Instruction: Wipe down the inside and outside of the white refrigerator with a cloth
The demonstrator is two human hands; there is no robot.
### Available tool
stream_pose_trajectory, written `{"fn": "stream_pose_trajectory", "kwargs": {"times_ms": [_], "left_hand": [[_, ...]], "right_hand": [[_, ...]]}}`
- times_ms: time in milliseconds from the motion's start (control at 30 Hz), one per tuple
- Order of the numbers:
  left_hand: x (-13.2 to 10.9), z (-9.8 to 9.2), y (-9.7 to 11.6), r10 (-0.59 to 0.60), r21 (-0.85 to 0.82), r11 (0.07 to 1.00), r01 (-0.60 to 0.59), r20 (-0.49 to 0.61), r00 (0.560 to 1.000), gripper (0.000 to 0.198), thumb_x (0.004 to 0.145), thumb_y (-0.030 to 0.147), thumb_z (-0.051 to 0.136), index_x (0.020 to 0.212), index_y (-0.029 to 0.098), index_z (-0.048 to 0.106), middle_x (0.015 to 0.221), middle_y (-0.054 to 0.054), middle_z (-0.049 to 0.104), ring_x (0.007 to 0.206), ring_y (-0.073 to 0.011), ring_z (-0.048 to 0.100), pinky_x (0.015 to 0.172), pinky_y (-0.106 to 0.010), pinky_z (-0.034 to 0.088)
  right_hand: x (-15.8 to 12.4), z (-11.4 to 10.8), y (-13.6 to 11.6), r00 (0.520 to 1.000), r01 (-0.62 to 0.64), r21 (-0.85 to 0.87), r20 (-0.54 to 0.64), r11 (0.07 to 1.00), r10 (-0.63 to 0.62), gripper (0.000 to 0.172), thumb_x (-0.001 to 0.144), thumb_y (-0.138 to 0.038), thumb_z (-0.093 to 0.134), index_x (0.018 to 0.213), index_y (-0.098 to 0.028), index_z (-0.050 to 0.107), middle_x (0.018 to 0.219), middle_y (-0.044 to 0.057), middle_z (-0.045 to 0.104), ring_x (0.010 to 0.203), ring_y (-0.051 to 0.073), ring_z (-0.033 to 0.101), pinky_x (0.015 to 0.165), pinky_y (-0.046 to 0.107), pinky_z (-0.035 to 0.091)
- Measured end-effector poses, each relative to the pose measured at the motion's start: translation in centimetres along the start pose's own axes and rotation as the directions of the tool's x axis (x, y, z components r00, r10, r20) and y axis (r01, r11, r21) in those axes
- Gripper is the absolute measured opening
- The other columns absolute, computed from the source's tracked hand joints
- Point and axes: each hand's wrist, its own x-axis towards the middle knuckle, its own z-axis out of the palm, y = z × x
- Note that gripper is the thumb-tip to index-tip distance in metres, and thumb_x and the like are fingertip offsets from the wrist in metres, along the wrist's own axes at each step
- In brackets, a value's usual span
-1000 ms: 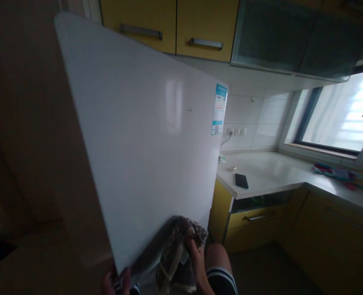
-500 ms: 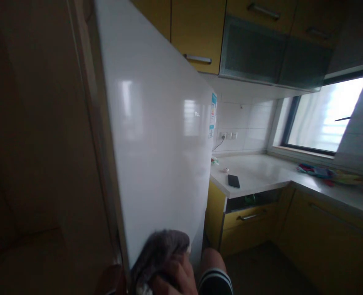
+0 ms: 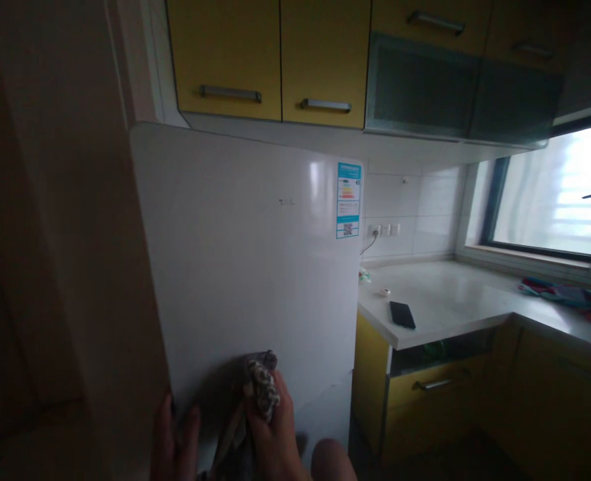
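Observation:
A white refrigerator door [image 3: 235, 267] fills the middle of the view. My right hand [image 3: 282, 431] is closed around a bunched, dark patterned cloth [image 3: 262, 391], close against the lower part of the door's front. At the door's left edge is my left hand [image 3: 175, 437], dim and partly cut off by the frame. Its fingers lie on either side of that edge, seeming to grip it. A blue and white energy label [image 3: 348, 200] is stuck near the door's upper right corner.
Yellow cabinets [image 3: 225, 57] hang above the refrigerator. To the right, a white counter [image 3: 455, 287] holds a black phone-like slab [image 3: 402, 314], a small white object [image 3: 385, 292] and colourful cloths [image 3: 555, 294]. My knee [image 3: 331, 459] shows at the bottom. A dark wall [image 3: 65, 234] stands left.
The refrigerator door has swung inward, so its front faces me more squarely. My right hand and the cloth have shifted slightly up, and the cloth is more bunched. More of my left hand shows.

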Motion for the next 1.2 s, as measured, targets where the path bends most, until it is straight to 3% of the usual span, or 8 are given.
{"fn": "stream_pose_trajectory", "kwargs": {"times_ms": [300,400,567,733,933,1000,1100,1200], "left_hand": [[2.0,2.5,2.0,0.204,0.089,0.975,-0.205,0.019,0.979,0.084,0.095,0.074,0.059,0.165,0.028,0.049,0.17,-0.014,0.052,0.16,-0.0437,0.047,0.137,-0.061,0.035],[-0.7,4.5,2.3,0.109,-0.113,0.989,-0.091,0.161,0.981,0.084,0.093,0.079,0.06,0.162,0.031,0.054,0.168,-0.013,0.055,0.157,-0.0423,0.053,0.135,-0.058,0.042],[-2.3,8.5,4.4,0.178,-0.321,0.947,-0.017,0.479,0.86,0.099,0.087,0.072,0.076,0.171,0.035,0.04,0.175,-0.012,0.05,0.162,-0.0398,0.049,0.134,-0.056,0.042],[4.8,9.1,7.6,0.22,-0.108,0.976,-0.191,0.427,0.877,0.077,0.09,0.047,0.077,0.161,0.028,0.053,0.162,-0.014,0.064,0.152,-0.037,0.06,0.131,-0.058,0.046],[11.7,8.6,12.2,0.396,0.095,0.91,-0.403,0.086,0.914,0.072,0.093,0.051,0.075,0.157,0.023,0.058,0.147,-0.017,0.073,0.132,-0.0388,0.074,0.115,-0.06,0.061],[14.5,8.2,15.3,0.501,0.134,0.863,-0.487,-0.102,0.859,0.076,0.091,0.05,0.081,0.158,0.021,0.059,0.145,-0.018,0.074,0.129,-0.0393,0.075,0.113,-0.061,0.062],[20.3,7.4,21.8,0.674,0.224,0.731,-0.645,-0.381,0.633,0.085,0.086,0.047,0.087,0.159,0.015,0.058,0.148,-0.023,0.071,0.136,-0.0438,0.07,0.116,-0.067,0.058],[24.8,7.8,29.0,0.795,0.318,0.594,-0.739,-0.37,0.48,0.081,0.092,0.045,0.08,0.162,0.012,0.055,0.16,-0.022,0.064,0.149,-0.0476,0.059,0.124,-0.079,0.044]], "right_hand": [[2.5,-0.6,1.4,0.992,-0.102,0.053,-0.069,0.993,0.105,0.028,0.094,-0.049,0.076,0.107,-0.024,0.077,0.102,0.005,0.077,0.094,0.024,0.07,0.085,0.034,0.062],[2.3,-0.6,2.1,0.965,-0.23,0.127,-0.1,0.965,0.244,0.036,0.089,-0.053,0.08,0.11,-0.024,0.078,0.101,0.005,0.078,0.093,0.025,0.07,0.084,0.035,0.062],[4.2,-2.4,1.1,0.838,-0.544,0.245,0.119,0.802,0.532,0.067,0.079,-0.059,0.089,0.131,-0.019,0.078,0.12,0.009,0.081,0.114,0.032,0.073,0.1,0.042,0.062],[11.7,-7.4,-0.6,0.993,-0.001,-0.186,0.114,0.983,0.023,0.051,0.104,-0.056,0.066,0.146,-0.028,0.072,0.154,0.011,0.069,0.142,0.032,0.064,0.122,0.049,0.051],[23.5,-14.2,1.2,0.753,0.432,-0.858,0.173,0.278,-0.635,0.05,0.109,-0.033,0.065,0.159,-0.033,0.062,0.172,0.011,0.054,0.159,0.031,0.05,0.129,0.05,0.042],[25.5,-15.5,2.3,0.687,0.469,-0.873,0.266,0.133,-0.676,0.061,0.108,-0.035,0.064,0.168,-0.033,0.053,0.175,0.012,0.05,0.16,0.032,0.048,0.132,0.05,0.038],[26.3,-16.2,3.9,0.653,0.489,-0.87,0.319,0.06,-0.687,0.076,0.108,-0.037,0.058,0.179,-0.032,0.032,0.182,0.013,0.039,0.165,0.035,0.042,0.135,0.052,0.033],[26.0,-16.0,4.7,0.658,0.472,-0.879,0.303,0.064,-0.69,0.08,0.108,-0.035,0.055,0.182,-0.032,0.024,0.185,0.012,0.034,0.167,0.035,0.039,0.136,0.052,0.032]]}}
